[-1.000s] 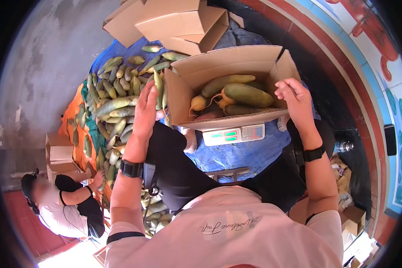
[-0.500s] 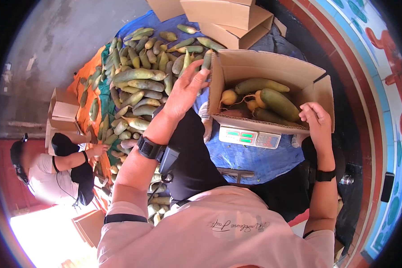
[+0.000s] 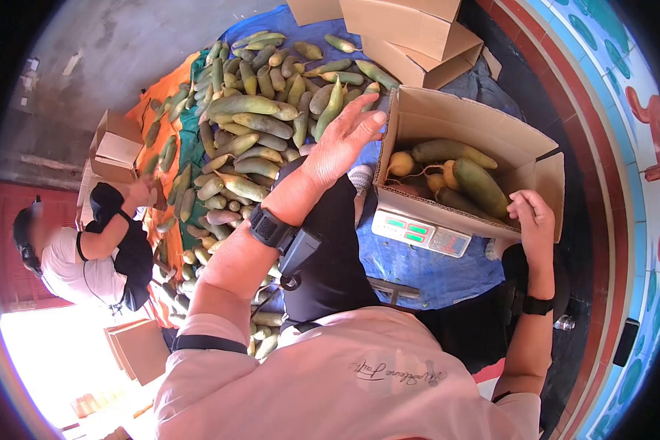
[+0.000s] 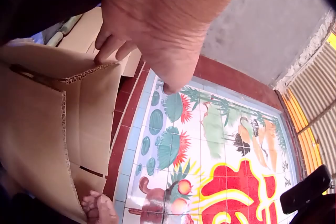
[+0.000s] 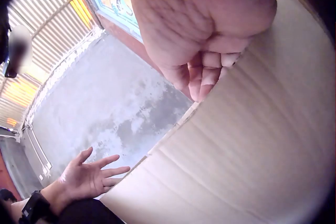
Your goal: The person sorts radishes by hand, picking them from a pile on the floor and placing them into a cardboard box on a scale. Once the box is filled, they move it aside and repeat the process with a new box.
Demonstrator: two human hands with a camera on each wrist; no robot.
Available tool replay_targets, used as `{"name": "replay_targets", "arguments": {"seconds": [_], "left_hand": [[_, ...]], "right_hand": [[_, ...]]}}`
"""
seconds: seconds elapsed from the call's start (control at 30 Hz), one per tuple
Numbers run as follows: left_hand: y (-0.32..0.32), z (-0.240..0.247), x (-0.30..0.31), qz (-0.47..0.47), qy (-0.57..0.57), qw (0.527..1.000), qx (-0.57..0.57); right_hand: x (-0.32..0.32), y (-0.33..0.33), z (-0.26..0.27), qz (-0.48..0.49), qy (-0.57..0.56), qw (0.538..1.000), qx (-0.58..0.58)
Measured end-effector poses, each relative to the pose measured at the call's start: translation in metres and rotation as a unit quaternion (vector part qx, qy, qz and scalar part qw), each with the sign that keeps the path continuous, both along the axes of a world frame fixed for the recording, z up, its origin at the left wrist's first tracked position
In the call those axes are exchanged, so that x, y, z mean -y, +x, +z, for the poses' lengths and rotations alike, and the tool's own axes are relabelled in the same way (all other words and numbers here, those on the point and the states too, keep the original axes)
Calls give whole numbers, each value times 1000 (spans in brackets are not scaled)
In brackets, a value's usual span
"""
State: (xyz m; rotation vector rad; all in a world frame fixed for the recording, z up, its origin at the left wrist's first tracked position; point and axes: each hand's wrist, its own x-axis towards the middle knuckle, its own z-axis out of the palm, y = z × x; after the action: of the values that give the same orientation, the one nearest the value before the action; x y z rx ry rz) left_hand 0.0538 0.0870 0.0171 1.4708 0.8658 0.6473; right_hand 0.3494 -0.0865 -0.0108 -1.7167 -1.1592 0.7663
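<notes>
A cardboard box [image 3: 466,116] with its top open stands on a white digital scale [image 3: 422,233]. Inside lie several large green radishes [image 3: 480,189], some with pale yellow root ends. My left hand [image 3: 343,143] hovers by the box's left wall, fingers spread and holding nothing; its open palm shows in the right wrist view. At the box's near right corner is my right hand [image 3: 534,220]. In the right wrist view its loosely bent fingers [image 5: 199,85] come right at the cardboard rim.
Left of the box, a large heap of green radishes [image 3: 260,125] covers blue, green and orange sheets. More cardboard boxes [image 3: 411,33] stand behind. A second person [image 3: 84,257] crouches at far left beside the heap. A tiled wall [image 4: 220,145] lies to the right.
The head view has turned left, so box and scale appear further right. My left hand has spread its fingers beside the box. My right hand stays by the near right corner.
</notes>
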Motion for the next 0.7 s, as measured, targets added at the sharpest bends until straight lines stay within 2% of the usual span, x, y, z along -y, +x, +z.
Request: {"name": "replay_targets", "arguments": {"seconds": [0.1,0.17,0.3,0.37,0.4,0.5,0.57,0.63,0.7], "left_hand": [[0,3,2,15,12,1000,-2],[2,-2,1,44,23,997,61],[1,-1,-2,103,65,988,98],[0,-1,-3,171,28,967,186],[-5,-2,-9,177,44,961,206],[-34,5,-27,213,110,950,200],[-58,7,-34,269,121,943,155],[-90,-5,-40,299,91,945,94],[-122,-37,-43,328,54,943,34]], "right_hand": [[0,0,0,-6,1,1000,7],[0,0,0,-7,3,1000,7],[0,1,0,-7,5,1000,2],[2,3,-1,-2,8,1000,12],[3,4,-1,-2,7,1000,12],[3,4,0,-2,-3,1000,7],[4,2,2,-7,-7,1000,-1],[3,1,4,-6,-14,1000,0],[3,1,3,-4,-22,1000,0]]}}
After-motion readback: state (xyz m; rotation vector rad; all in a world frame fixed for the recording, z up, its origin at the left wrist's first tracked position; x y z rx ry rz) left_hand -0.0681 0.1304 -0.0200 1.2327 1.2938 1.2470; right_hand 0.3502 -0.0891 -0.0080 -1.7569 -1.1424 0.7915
